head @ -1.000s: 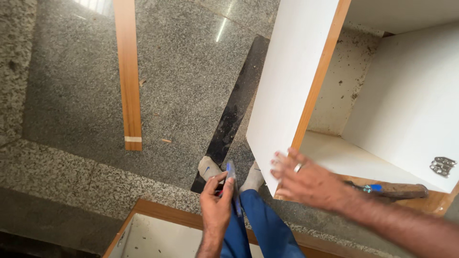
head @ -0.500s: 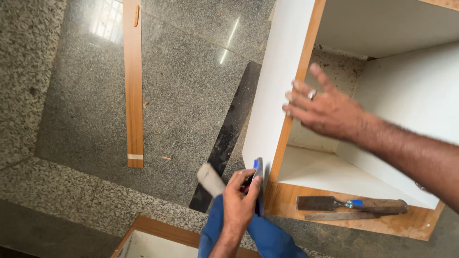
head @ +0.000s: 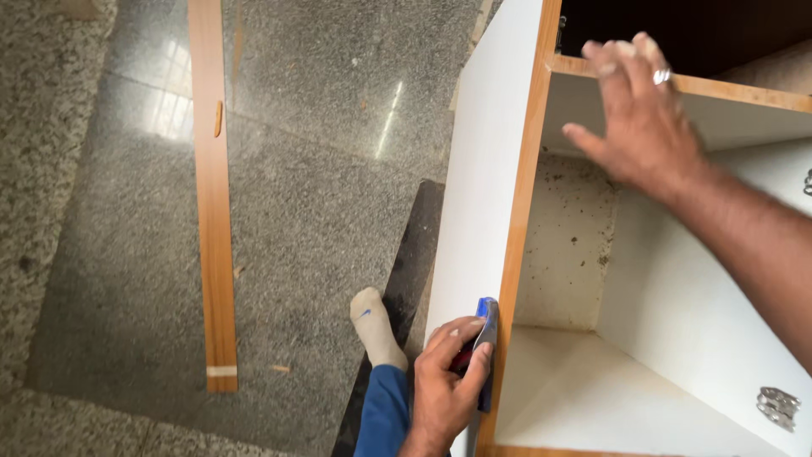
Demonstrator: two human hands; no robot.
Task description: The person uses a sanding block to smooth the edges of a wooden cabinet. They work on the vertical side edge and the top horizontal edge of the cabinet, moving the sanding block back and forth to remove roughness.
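Taking the open white laminate cabinet (head: 491,169) with wood-edged panels as landmark: the left hand (head: 444,381) is pressing a small blue-handled tool (head: 485,338) against the cabinet's front edge, low down. The right hand (head: 639,114) is hovering before its upper shelf. A socked foot (head: 375,326) is resting just left of the cabinet, and a long wooden strip (head: 213,203) is lying farther left on the granite floor (head: 321,127). A metal hinge (head: 776,404) is sitting inside, at the lower right.

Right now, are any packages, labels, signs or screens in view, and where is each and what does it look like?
Pale tape-like band: wraps the near end of the long wooden strip on the grey granite floor; narrow, whitish, possibly a label.
No packages, signs or screens in view.
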